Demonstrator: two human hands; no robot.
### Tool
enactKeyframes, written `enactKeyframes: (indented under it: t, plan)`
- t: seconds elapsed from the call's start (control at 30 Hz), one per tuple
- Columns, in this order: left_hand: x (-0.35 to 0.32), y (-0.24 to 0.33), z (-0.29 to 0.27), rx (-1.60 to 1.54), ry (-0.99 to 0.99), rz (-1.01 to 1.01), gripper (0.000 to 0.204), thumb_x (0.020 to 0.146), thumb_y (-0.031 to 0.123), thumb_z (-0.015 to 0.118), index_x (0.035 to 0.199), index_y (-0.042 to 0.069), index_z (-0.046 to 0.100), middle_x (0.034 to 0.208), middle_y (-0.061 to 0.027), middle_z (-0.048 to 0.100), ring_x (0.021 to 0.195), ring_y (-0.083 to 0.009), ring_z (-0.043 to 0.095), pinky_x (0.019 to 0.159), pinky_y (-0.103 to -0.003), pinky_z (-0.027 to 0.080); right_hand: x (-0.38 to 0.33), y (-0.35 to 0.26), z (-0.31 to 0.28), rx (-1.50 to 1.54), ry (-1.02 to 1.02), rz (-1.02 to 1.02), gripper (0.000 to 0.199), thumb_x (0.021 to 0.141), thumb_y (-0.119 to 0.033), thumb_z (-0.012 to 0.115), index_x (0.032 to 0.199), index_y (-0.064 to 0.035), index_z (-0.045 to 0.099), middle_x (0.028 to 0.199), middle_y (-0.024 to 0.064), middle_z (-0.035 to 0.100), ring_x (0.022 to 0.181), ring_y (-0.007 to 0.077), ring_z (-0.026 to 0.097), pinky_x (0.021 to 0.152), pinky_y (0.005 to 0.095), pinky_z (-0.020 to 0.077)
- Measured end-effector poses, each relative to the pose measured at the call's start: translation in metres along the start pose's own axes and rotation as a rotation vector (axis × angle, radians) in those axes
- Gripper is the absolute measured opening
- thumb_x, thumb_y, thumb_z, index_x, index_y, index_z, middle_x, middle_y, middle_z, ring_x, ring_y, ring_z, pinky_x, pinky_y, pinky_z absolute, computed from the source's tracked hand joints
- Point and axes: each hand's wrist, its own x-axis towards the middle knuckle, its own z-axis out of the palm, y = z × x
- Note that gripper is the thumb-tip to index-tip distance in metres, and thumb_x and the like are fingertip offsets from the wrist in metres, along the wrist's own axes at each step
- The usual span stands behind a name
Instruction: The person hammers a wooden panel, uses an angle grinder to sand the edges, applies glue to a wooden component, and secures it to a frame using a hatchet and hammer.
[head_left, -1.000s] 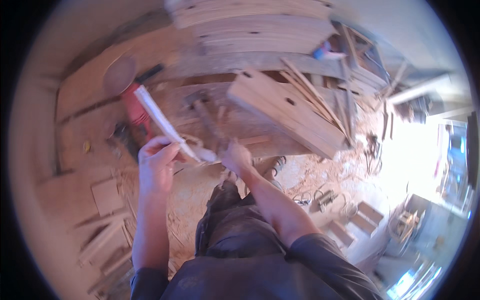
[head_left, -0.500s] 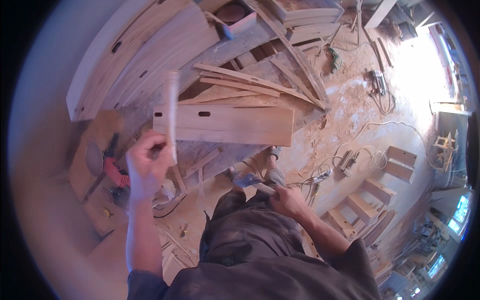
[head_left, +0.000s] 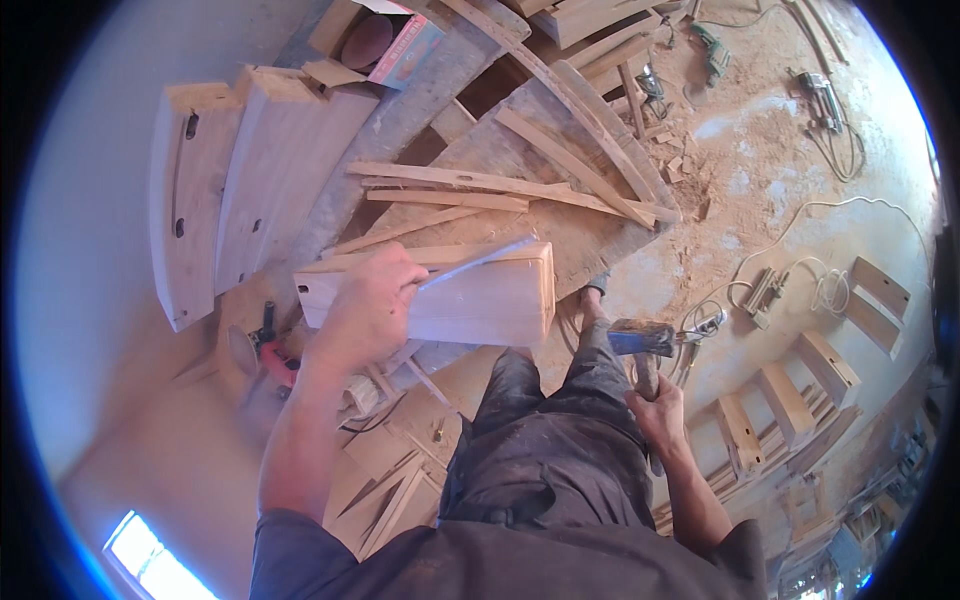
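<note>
My left hand [head_left: 372, 305] is closed round one end of a long, narrow chisel-like blade [head_left: 475, 264]; its grip end is hidden in the fist. The blade slants up to the right across a thick pale wooden board [head_left: 480, 305] with a dark slot near its left end. Whether the blade touches the wood I cannot tell. By my right knee, my right hand [head_left: 660, 412] grips the wooden handle of a hammer [head_left: 642, 338]. The hammer's head is up, blue and dark, apart from the board.
Behind the board, thin wooden strips [head_left: 455, 180] lie on a worn bench top [head_left: 560, 235]. Slotted boards [head_left: 195, 200] lean at the left, near a red power tool [head_left: 280, 365]. An open carton [head_left: 405, 50] stands farther back. Cords, a green drill [head_left: 712, 55] and wooden blocks [head_left: 785, 405] cover the right-hand floor.
My left hand has lowered the blade from upright to a slant over the board. My right hand has moved right with the hammer, whose head now points up. The view has shifted too.
</note>
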Motion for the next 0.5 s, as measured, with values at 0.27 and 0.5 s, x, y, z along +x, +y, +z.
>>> enactKeyframes:
  t: [0.27,0.5]
  plan:
    - [0.021,-0.008,-0.001,0.132,-0.061,-0.012,0.016,0.087,-0.009,0.060,0.100,-0.003,0.068,0.097,-0.0168,0.062,0.094,-0.0374,0.063,0.081,-0.045,0.051,0.018,-0.008,-0.004,0.038,-0.026,0.091,0.016,0.081,-0.011,0.075,0.081,-0.0009,0.063,0.066,-0.0014,0.056,0.064,0.0084,0.051,0.060,0.0306,0.0448]
    - [0.032,-0.018,0.000,0.123,-0.142,0.037,0.021,0.081,-0.011,0.063,0.100,-0.003,0.068,0.096,-0.0156,0.060,0.092,-0.0367,0.063,0.078,-0.045,0.051,0.022,-0.016,-0.003,0.050,-0.016,0.130,0.016,0.082,-0.009,0.075,0.078,-0.0029,0.061,0.066,-0.0022,0.056,0.061,0.0067,0.051,0.057,0.0285,0.0439]
